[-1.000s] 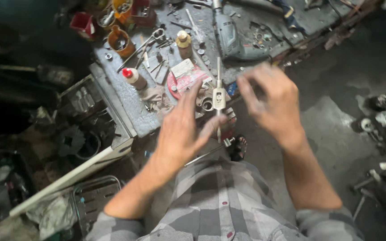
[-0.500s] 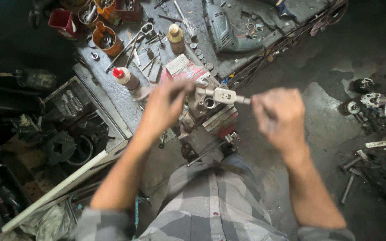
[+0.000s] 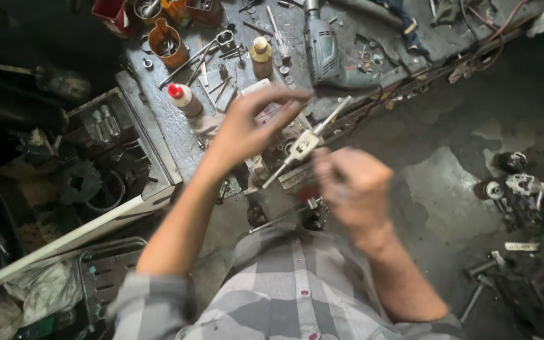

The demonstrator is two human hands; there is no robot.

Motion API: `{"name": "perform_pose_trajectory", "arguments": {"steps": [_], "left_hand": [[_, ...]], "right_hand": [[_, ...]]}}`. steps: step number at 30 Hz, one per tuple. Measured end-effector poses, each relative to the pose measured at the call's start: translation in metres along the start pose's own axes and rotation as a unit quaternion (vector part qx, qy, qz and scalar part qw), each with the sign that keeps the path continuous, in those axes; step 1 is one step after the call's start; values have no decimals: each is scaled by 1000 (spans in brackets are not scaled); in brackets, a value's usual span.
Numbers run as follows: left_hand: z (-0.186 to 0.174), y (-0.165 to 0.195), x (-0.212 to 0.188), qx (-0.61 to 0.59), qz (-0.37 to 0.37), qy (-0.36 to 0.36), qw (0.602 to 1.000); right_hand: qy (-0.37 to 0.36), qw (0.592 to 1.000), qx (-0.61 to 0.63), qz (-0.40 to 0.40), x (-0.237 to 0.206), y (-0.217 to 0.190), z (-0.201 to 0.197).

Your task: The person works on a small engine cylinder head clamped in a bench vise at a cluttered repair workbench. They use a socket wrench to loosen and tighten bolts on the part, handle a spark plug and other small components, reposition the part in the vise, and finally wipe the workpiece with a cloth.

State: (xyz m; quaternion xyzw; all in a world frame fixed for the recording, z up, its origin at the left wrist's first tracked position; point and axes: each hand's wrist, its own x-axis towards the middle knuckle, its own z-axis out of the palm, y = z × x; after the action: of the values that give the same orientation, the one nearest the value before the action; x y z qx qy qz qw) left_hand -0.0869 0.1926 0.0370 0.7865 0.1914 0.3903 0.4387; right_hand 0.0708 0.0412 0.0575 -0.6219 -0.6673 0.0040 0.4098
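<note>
Two hands are working one tool: a silver tap wrench (image 3: pixel 305 143) with long bar handles is sitting diagonally over the bench vise (image 3: pixel 278 170) at the front edge of the workbench (image 3: pixel 158 113). Its far handle is pointing up toward the drill, its near handle slanting down toward the person's chest. The left hand (image 3: pixel 250 126) is hovering over the far side of the wrench, fingers spread fairly wide and curved, fingertips close to the upper handle; whether they are actually touching it is hard to tell through the blur. The right hand (image 3: pixel 354 186) is sitting just beside the near side of the wrench, fingers curled in narrow, and it is too blurred to say whether it is gripping the handle.

Moving outward, a grey electric drill (image 3: pixel 325 50) is lying on the bench just behind the wrench. A white bottle with a red cap (image 3: pixel 184 99) is standing to the left, a tan bottle (image 3: pixel 260 56) further back, and an orange cup (image 3: pixel 166 43) of small tools near the rear corner. Loose metal parts (image 3: pixel 524 189) are lying scattered on the stained concrete floor well off to the right.
</note>
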Motion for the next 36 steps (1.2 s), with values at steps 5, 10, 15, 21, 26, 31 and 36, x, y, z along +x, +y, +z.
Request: {"name": "perform_pose_trajectory", "arguments": {"steps": [5, 10, 15, 21, 26, 31, 36], "left_hand": [[9, 55, -81, 56, -250, 3, 967], [40, 55, -89, 78, -228, 135, 961], [22, 27, -67, 122, -197, 121, 965], [-3, 13, -36, 115, -160, 31, 980], [-8, 24, -32, 157, -143, -13, 977], [-2, 6, -21, 155, -90, 32, 983], [11, -31, 24, 84, 21, -57, 995]], "right_hand": [[6, 992, 13, -123, 38, 56, -14], [-80, 984, -25, -157, 51, 85, -9], [-96, 990, -37, -99, 31, 83, -24], [-66, 991, -104, -44, -1, 60, -28], [-73, 987, -140, -28, 7, 53, -30], [-99, 990, -96, -35, -4, 33, -30], [-84, 990, -115, -17, -29, 6, -2]]}}
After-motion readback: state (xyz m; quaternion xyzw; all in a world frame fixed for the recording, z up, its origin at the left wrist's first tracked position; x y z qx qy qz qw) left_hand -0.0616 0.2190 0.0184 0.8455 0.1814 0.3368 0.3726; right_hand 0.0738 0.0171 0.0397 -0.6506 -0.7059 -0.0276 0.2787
